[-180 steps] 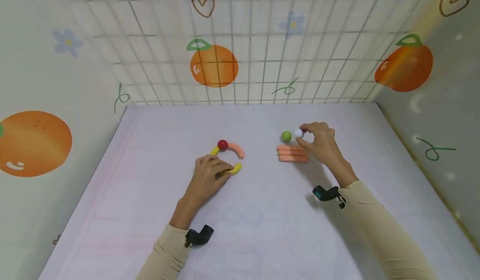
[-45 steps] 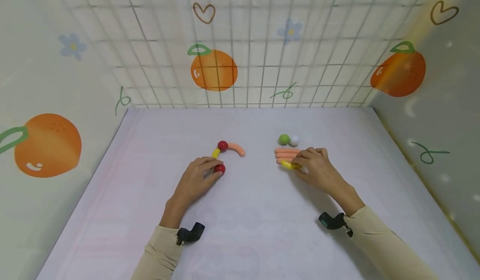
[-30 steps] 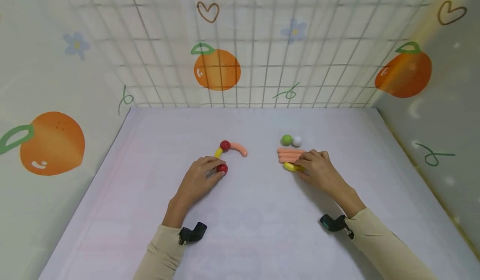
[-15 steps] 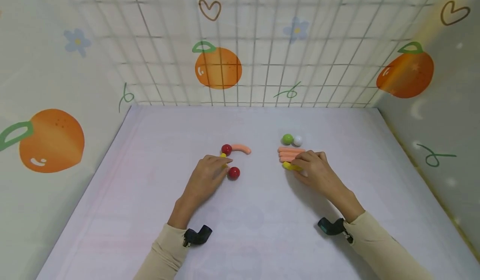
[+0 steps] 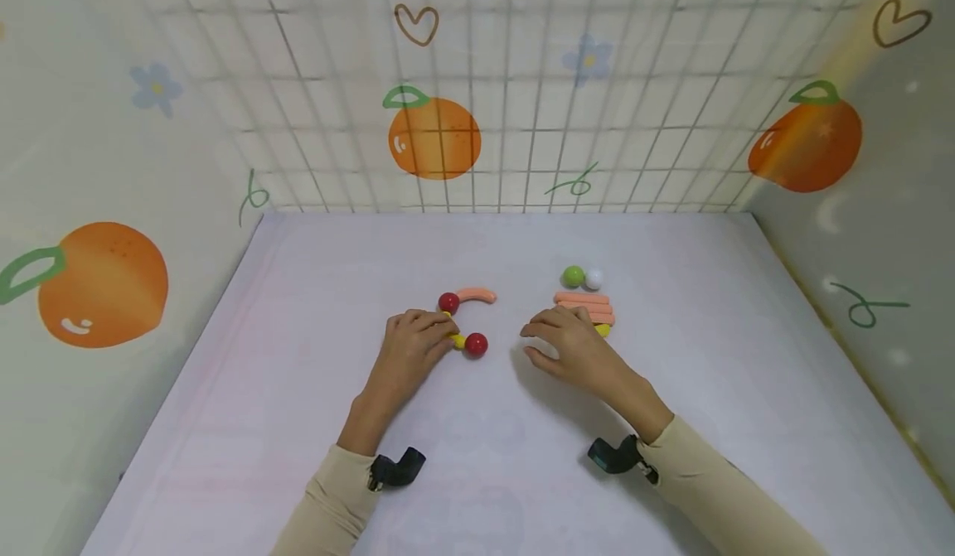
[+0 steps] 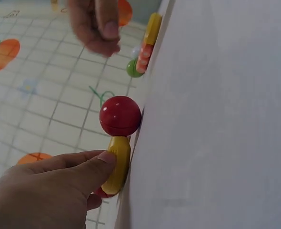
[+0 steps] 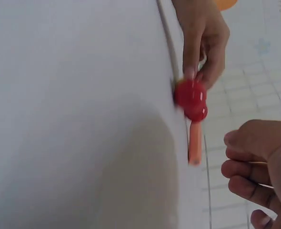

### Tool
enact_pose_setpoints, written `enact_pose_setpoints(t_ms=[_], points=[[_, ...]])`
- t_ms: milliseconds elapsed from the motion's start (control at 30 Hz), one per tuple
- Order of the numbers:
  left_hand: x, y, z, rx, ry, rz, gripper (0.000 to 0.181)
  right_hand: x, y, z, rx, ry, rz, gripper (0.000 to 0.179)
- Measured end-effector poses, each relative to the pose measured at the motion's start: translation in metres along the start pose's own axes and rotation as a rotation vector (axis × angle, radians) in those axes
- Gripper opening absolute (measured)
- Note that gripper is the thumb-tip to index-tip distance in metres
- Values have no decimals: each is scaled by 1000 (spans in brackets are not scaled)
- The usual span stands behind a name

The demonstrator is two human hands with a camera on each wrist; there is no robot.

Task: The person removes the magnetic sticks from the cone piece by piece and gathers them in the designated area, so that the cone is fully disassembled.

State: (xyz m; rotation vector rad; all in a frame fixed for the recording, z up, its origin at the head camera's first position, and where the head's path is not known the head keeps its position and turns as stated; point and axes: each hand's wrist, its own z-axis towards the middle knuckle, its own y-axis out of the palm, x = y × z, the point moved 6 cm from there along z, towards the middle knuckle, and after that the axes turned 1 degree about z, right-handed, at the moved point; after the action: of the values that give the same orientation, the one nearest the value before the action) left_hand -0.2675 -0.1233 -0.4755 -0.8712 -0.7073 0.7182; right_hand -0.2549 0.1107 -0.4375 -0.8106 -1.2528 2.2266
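My left hand (image 5: 409, 349) pinches a curved yellow rod (image 6: 117, 164) between thumb and fingers, low at the table. One red ball (image 5: 476, 344) sits at the rod's right end. A second red ball (image 5: 448, 303) is at its far end, joined to a curved pink rod (image 5: 476, 294) that points right. My right hand (image 5: 574, 347) hovers between the two groups of pieces, fingers loosely bent and apart, holding nothing. Behind it lies another yellow rod (image 5: 603, 330), partly hidden, along the near side of several stacked pink rods (image 5: 589, 298).
A green ball (image 5: 574, 275) and a white ball (image 5: 593, 278) lie side by side beyond the pink rods. The pieces rest on a pale tabletop (image 5: 477, 456), closed in by a back wall (image 5: 507, 108) with a grid and printed oranges.
My right hand set the white ball beside the green one, later let go of the yellow rod by the pink rods and moved left. My left hand shifted from the red ball to the yellow rod.
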Motion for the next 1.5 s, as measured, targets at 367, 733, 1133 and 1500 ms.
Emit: enact_pose_setpoints(t_ms=[367,733,1133,1500], points=[[10,0,0,44,52,-70,19,-17,37,33,-141,88,22,31],[9,1,2,48,49,-77,17,-19,47,37,-118,90,70,26],[9,0,4,38,36,-84,19,-7,6,25,-4,109,138,21],[9,3,2,68,36,-162,18,32,-42,12,135,137,148,21]])
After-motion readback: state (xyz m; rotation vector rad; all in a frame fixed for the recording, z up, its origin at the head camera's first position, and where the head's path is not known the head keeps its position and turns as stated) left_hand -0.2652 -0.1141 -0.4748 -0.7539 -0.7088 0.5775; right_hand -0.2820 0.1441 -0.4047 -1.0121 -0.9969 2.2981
